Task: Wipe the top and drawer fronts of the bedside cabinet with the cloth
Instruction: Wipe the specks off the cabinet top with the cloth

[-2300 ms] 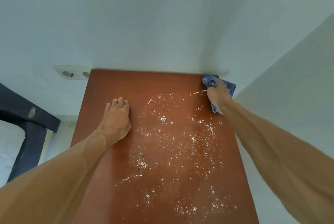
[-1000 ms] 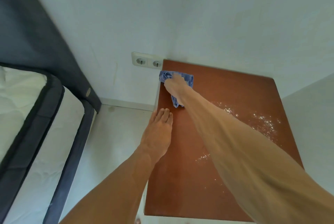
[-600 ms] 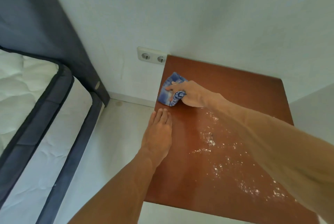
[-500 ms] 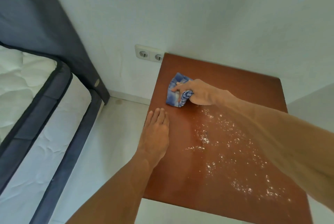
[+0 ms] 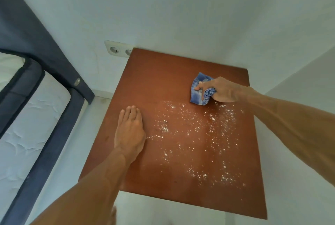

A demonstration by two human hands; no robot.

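**Soft cloth pinned near the far right corner of the cabinet top**

The small blue patterned cloth [image 5: 197, 96] is lying on the reddish-brown wooden top of the bedside cabinet [image 5: 163, 79]. It is sitting toward the far right corner, at the far fringe of a scatter of white crumbs [image 5: 195, 126]. The right hand [image 5: 220, 90] is pressing it down with its grip clamped on the cloth. The fingers are reaching across the fabric toward the left edge, and a rolled fold is showing beneath them. The left hand [image 5: 129, 130] is resting flat near the left edge, its grip apart.

The cloth is looking soft, light and limp. It is probably going to bunch and ride over the crumbs unless it is taken at its middle with the palm weighing on it.

Its crumpled long axis is running from the far edge toward the near edge. One loose corner is pointing at the far edge.
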